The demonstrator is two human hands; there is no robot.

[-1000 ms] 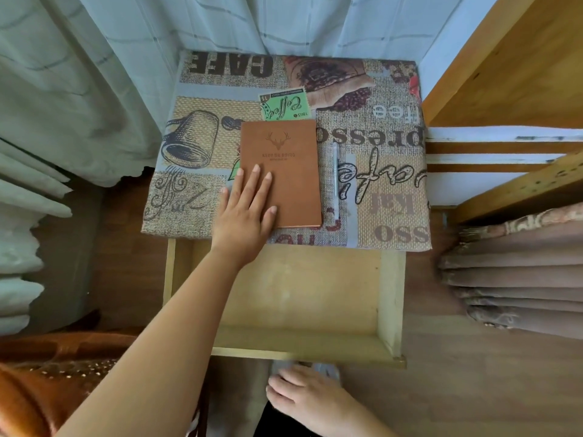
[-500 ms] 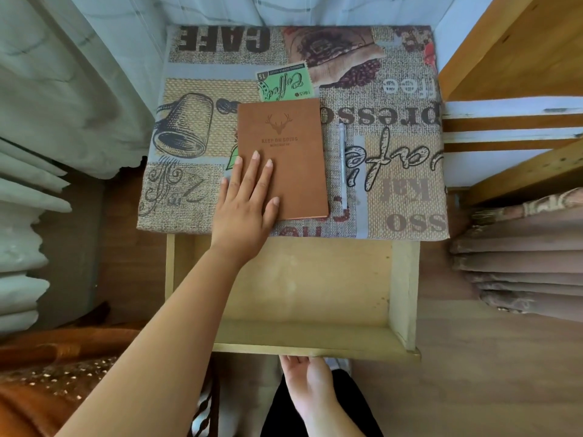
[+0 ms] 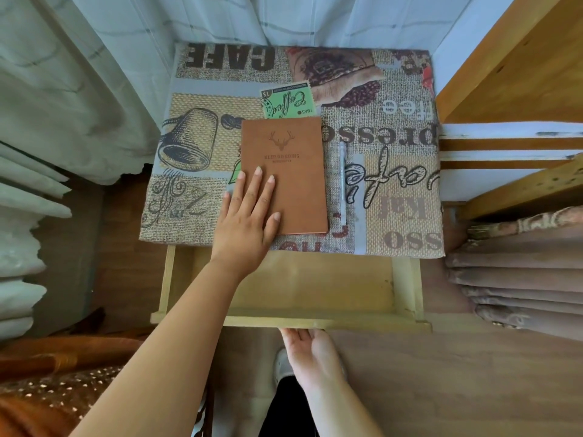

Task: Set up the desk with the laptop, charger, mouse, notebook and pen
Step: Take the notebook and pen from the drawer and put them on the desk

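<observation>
Head view: notebook and pen lying on the desk, drawer standing open.

Brown notebook (image 3: 285, 175) is lying flat at frame centre on the coffee-print tablecloth (image 3: 202, 197) covering the desk. Left hand (image 3: 246, 222) is resting palm-down on the notebook's lower-left corner, fingers straight and slightly spread, little finger hanging past the cover's left edge. Pen (image 3: 342, 181) is lying just right of the notebook, parallel to its long edge, apart from it. Wooden drawer (image 3: 407, 285) is sitting pulled out below the desk edge. Right hand (image 3: 310, 351), bottom centre, is touching the underside of the drawer's front rail; fingertips are hidden beneath it, so I cannot tell their state.
</observation>
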